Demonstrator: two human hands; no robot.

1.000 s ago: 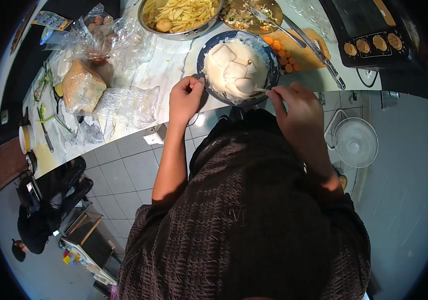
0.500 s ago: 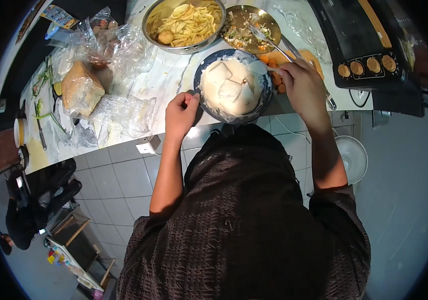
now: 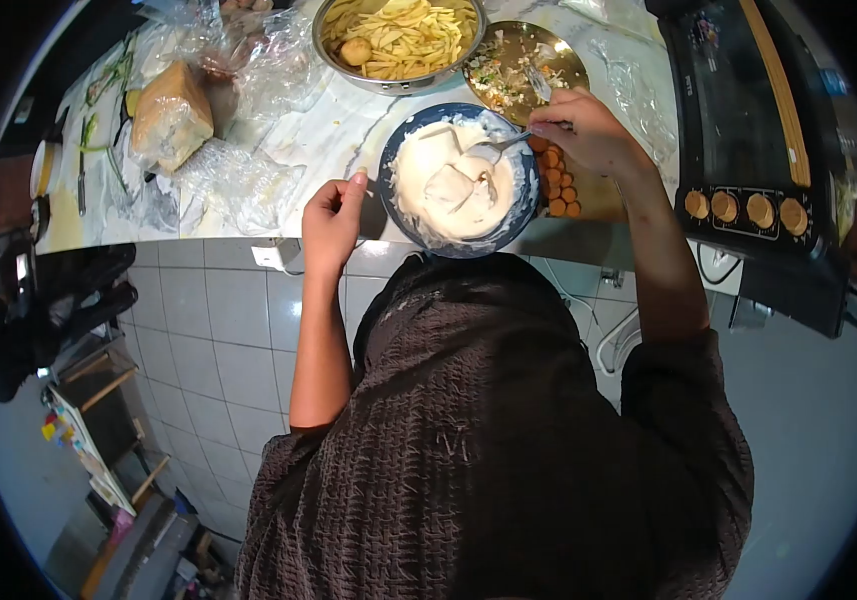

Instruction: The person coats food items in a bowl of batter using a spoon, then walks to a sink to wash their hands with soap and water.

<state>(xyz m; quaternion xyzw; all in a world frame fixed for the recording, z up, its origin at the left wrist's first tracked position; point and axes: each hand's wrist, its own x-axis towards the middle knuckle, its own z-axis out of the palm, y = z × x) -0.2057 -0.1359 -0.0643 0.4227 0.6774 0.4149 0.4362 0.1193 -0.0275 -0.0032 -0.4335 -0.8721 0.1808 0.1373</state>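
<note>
A dark blue bowl (image 3: 521, 222) of thick, creamy white mixture (image 3: 444, 190) stands at the counter's front edge. My right hand (image 3: 589, 130) is closed around the handle of a metal spoon (image 3: 489, 150), whose head dips into the mixture's upper right part. At the bowl's left side, my left hand (image 3: 332, 220) is closed, thumb up, on a dark piece jutting from the bowl like a handle. Orange carrot pieces (image 3: 559, 190) lie on a board just right of the bowl. Behind it, a metal plate (image 3: 574, 70) carries chopped vegetables and another utensil (image 3: 540, 85).
A steel pot (image 3: 399, 87) of cut potato strips stands behind the bowl. Left lie a wrapped loaf-like block (image 3: 174, 115), crumpled plastic (image 3: 239, 190) and a knife (image 3: 82, 180). A toaster oven (image 3: 749, 120) stands at right. Another person (image 3: 39, 320) is at far left.
The spoon head has moved from the bowl's right edge inward into the mixture. My right hand has lifted its wrist and turned. The whole view has shifted a little.
</note>
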